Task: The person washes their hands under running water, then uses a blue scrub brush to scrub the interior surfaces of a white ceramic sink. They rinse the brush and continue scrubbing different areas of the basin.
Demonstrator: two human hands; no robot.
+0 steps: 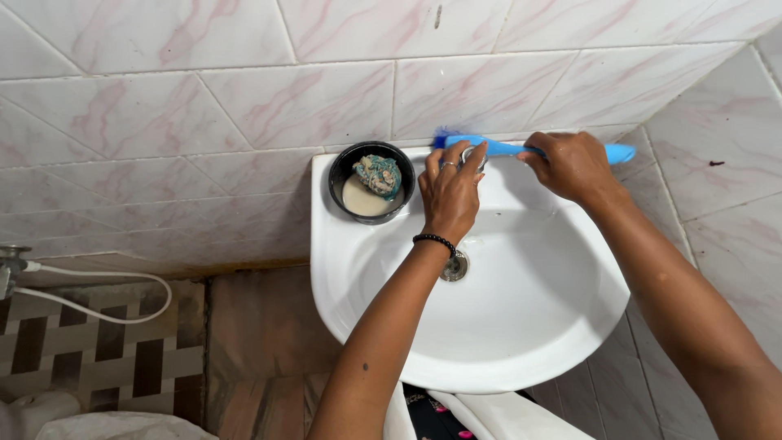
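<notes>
A blue-handled brush (521,148) lies along the back rim of the white wash basin (521,326), against the pink-veined wall tiles (309,98), with the right hand (573,165) clenched around its handle and the bristle end by the left hand (450,189). The left hand is cupped over the chrome tap (472,156) at the basin's rear, fingers wrapped on it. Left of that hand, on the basin's corner, sits 1 black bowl (371,181) holding milky liquid and a blue-green scrub pad (379,173).
</notes>
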